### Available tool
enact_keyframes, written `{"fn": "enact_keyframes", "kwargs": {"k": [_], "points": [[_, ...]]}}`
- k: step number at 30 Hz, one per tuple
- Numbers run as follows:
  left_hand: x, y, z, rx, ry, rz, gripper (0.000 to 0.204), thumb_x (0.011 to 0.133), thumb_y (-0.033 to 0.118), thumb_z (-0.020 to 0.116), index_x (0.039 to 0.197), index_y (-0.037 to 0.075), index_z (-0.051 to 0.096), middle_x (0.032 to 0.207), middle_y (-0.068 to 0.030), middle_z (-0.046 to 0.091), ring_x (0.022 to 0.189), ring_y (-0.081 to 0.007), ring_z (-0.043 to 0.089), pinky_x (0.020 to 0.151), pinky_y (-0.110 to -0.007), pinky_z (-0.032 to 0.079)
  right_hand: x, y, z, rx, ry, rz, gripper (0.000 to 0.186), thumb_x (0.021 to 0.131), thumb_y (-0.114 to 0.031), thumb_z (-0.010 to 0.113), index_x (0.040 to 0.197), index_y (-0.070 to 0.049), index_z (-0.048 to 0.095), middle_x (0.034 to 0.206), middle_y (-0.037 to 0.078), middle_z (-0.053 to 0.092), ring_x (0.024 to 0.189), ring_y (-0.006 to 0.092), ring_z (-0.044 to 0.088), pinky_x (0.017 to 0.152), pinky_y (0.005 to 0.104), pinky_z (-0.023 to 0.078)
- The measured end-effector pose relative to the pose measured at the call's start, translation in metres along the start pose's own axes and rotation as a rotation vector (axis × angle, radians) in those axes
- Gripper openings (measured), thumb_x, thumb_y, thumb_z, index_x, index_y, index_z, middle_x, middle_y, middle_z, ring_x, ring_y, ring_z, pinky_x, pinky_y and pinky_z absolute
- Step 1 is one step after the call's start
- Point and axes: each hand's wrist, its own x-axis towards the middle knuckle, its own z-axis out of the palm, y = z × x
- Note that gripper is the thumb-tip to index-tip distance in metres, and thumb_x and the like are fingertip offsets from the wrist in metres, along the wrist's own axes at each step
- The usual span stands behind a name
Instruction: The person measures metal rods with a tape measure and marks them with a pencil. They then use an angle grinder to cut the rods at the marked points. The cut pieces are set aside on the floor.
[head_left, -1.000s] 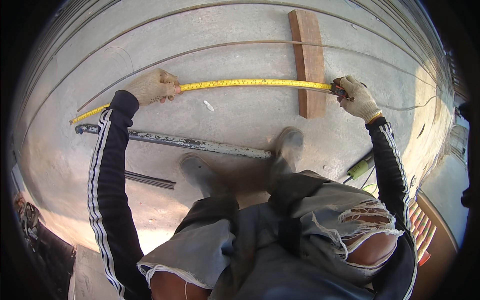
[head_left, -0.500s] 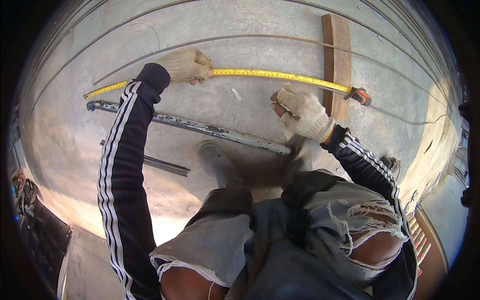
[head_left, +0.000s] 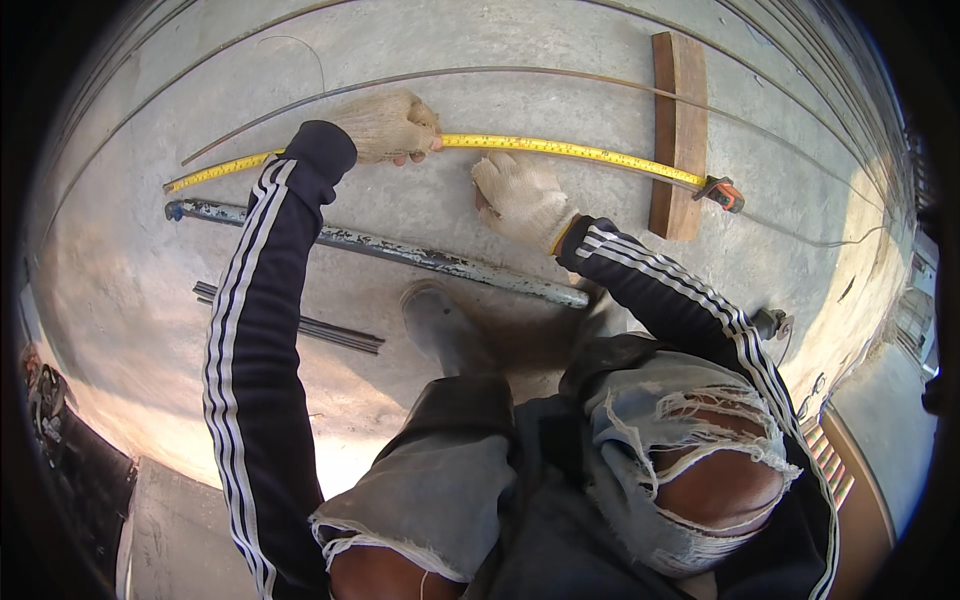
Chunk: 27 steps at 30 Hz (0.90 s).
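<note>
A yellow tape measure blade (head_left: 570, 149) lies stretched across the concrete, its orange and black case (head_left: 722, 194) at the right end past a wooden block. My left hand (head_left: 390, 126), in a knitted work glove with bare fingertips, is closed on the blade left of its middle. Just below the blade is my right hand (head_left: 525, 200), gloved the same way. Its fingers are curled in, and whatever they may hold is hidden. A thin steel rod (head_left: 460, 72) runs beyond the tape and over the block.
The wooden block (head_left: 679, 135) lies crosswise under the tape and rod. A worn, paint-chipped metal pipe (head_left: 430, 257) lies nearer me. Several short dark rods (head_left: 340, 335) sit beside my left forearm. A small dark object (head_left: 772, 323) rests right of my right sleeve. More long rods (head_left: 250, 45) line the far side.
My right hand has moved left, closer to my left hand and the blade. My left hand has slid slightly right along the tape.
</note>
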Motion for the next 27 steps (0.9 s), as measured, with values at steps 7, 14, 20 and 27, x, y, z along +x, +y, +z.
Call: {"fn": "enact_keyframes", "kwargs": {"k": [7,14,20,27], "points": [[0.000,0.000,-0.002,0.017,-0.018,0.048,0.041,0.095,0.046,0.068,0.096,0.006,0.079,0.077,-0.0043,0.070,0.065,-0.0136,0.061,0.068,-0.035,0.050,0.001,-0.003,-0.006,0.056,-0.217,0.103,0.037,0.090,-0.022,0.069,0.122,-0.005,0.062,0.121,0.020,0.065,0.106,0.0382,0.071,0.086,0.0504,0.060],[-0.001,0.001,0.003,0.059,0.016,0.017,0.040,0.094,0.047,0.067,0.098,0.010,0.081,0.077,-0.0014,0.069,0.069,-0.0145,0.063,0.070,-0.037,0.050,0.001,-0.007,-0.015,-0.058,-0.312,0.096,0.038,0.090,-0.023,0.070,0.122,-0.004,0.064,0.121,0.019,0.065,0.110,0.0369,0.070,0.089,0.0486,0.060],[-0.002,0.002,0.001,0.017,0.004,0.021,0.041,0.096,0.040,0.071,0.111,0.003,0.081,0.081,-0.0063,0.072,0.069,-0.0142,0.063,0.070,-0.034,0.052,-0.007,-0.005,-0.014,-0.046,-0.266,0.049,0.041,0.087,-0.023,0.072,0.123,-0.004,0.066,0.127,0.020,0.062,0.120,0.0369,0.064,0.097,0.0500,0.057],[-0.004,0.003,0.002,0.043,0.030,0.010,0.043,0.096,0.043,0.072,0.112,0.004,0.081,0.081,-0.0064,0.073,0.069,-0.0143,0.064,0.069,-0.035,0.052,-0.013,0.001,-0.019,0.038,-0.323,0.122,0.042,0.086,-0.017,0.070,0.126,-0.004,0.064,0.127,0.020,0.062,0.122,0.0371,0.063,0.101,0.0491,0.054]]}}
